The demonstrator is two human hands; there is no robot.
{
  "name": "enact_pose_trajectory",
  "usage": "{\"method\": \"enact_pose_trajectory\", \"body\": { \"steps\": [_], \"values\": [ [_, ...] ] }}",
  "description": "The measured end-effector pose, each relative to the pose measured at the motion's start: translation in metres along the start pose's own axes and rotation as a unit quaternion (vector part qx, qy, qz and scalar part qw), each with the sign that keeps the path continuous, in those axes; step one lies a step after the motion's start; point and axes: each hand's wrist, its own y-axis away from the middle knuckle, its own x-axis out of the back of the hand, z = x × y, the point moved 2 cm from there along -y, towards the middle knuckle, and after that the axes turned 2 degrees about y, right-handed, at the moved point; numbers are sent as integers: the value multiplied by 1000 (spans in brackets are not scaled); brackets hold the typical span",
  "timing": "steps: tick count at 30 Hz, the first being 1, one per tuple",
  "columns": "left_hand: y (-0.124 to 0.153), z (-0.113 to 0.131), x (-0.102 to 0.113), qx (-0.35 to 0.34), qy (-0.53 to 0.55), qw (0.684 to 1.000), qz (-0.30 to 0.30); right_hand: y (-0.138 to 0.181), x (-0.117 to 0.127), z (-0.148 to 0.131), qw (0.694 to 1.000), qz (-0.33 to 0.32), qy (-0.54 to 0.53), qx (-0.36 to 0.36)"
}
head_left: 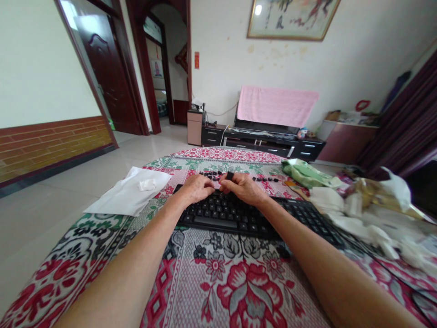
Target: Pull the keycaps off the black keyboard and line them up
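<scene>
A black computer keyboard (218, 214) lies on the patterned tablecloth in front of me. My left hand (197, 187) is over its upper left part, fingers curled and pressed together at the top row. Just right of it, my right hand (243, 187) is closed in a pinch, its fingertips close to the left ones. Whatever lies between the fingertips is too small to make out. A black band or block (230, 175) shows at the right index finger. Beyond the keyboard several loose black keycaps (264, 179) are strung out in a row, partly hidden behind my hands.
A white paper sheet (128, 193) with a crumpled tissue (147, 184) lies to the left. On the right are a green cloth or bag (309, 173), crumpled papers and plastic (368, 214), and a black cable (378, 264). A TV cabinet (262, 143) stands beyond the table.
</scene>
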Motion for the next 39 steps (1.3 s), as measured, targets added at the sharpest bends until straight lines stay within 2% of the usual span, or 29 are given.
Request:
{"method": "enact_pose_trajectory", "body": {
  "steps": [4, 9, 19, 26, 39],
  "values": [
    [0, 0, 1, -3, 5, 1000, 4, -2, -1, 0, 999, -37, 13, 8],
    [0, -2, 0, -2, 7, 1000, 3, 0, -1, 1, 998, -51, 27, 15],
    [0, 0, 2, -8, -3, 1000, -5, 4, -3, -4, 998, -39, 39, 10],
    [0, 0, 1, -2, -2, 1000, -3, 7, -5, 5, 999, -14, 44, 19],
    [2, 1, 2, -4, -2, 1000, 0, 6, -7, 5, 997, -21, 70, 30]
  ]
}}
